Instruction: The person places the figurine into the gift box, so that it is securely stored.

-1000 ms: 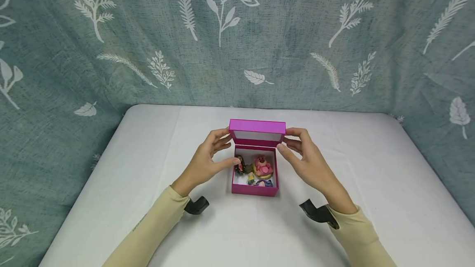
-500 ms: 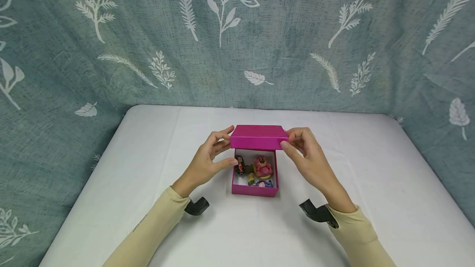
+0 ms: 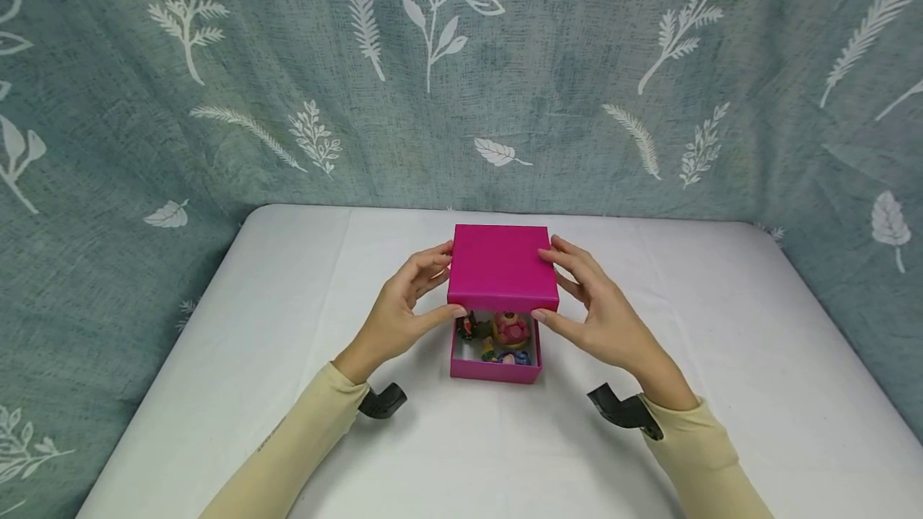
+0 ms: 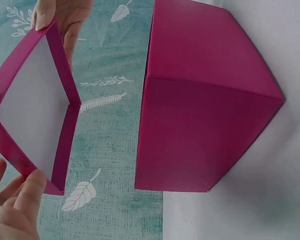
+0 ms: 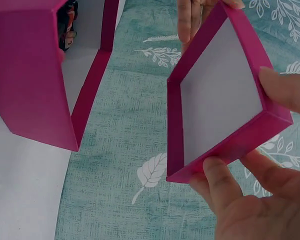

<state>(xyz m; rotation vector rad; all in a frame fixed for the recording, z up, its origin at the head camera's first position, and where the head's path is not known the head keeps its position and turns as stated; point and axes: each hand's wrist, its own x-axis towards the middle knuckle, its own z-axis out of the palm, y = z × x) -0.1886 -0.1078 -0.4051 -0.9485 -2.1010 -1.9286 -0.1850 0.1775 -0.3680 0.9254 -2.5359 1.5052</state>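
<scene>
A magenta box lid [image 3: 503,267] is held over the back part of a matching open box [image 3: 496,372]. My left hand [image 3: 400,315] grips the lid's left side, thumb at the front corner. My right hand [image 3: 606,319] holds the opposite side between thumb and fingers. In the right wrist view the lid [image 5: 217,95] shows its white inside and hangs apart from the box [image 5: 30,75]. Inside the box lie small figures: a pink bear [image 3: 511,331], a dark-haired figure [image 3: 467,327], a blue one [image 3: 516,358] and a yellow-green one [image 3: 488,348]. The lid hides the box's back edge.
The box stands on a table with a white cloth [image 3: 346,279]. Behind it hangs a green-blue curtain [image 3: 562,118] with white leaf prints. A black strap [image 3: 384,401] sits at my left wrist and another black strap [image 3: 624,410] at my right.
The lid has tilted from showing its white inside to lying nearly flat, top facing up, and its front edge has come forward over the box. My right hand has shifted its fingers on the lid.
</scene>
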